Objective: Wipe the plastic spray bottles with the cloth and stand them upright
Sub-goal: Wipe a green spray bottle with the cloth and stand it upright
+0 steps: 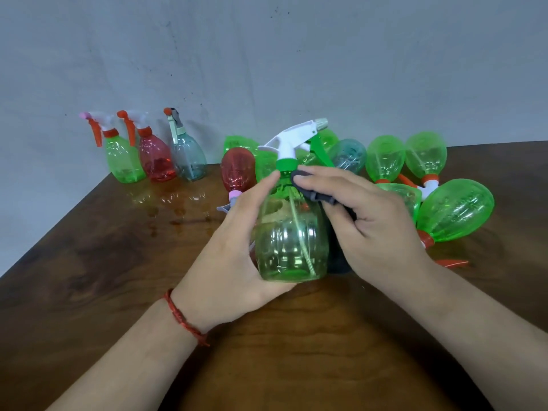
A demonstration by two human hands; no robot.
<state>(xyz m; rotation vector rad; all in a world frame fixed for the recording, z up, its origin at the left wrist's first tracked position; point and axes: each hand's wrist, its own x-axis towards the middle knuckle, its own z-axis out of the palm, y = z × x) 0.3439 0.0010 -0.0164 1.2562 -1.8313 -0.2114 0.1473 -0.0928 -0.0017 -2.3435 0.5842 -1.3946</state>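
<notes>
The brown table point(89, 262) holds it all. Behind and to the right of the green bottle point(292, 247) is a heap of bottles point(456, 212) lying on their sides, not yet done. Far behind it to the left, three bottles point(157, 155) stand by the wall (green, red and grey-blue). The green bottle itself is upright in the middle. It looks empty, with only a thin tube inside. The left hand point(234, 262) curls round its left side. The right hand point(370, 221) grips a dark cloth point(320, 197) and presses it on the neck. So this is the wiping step. Next, I think, the bottle must go beside the three, set down gently so it does not tip.
</notes>
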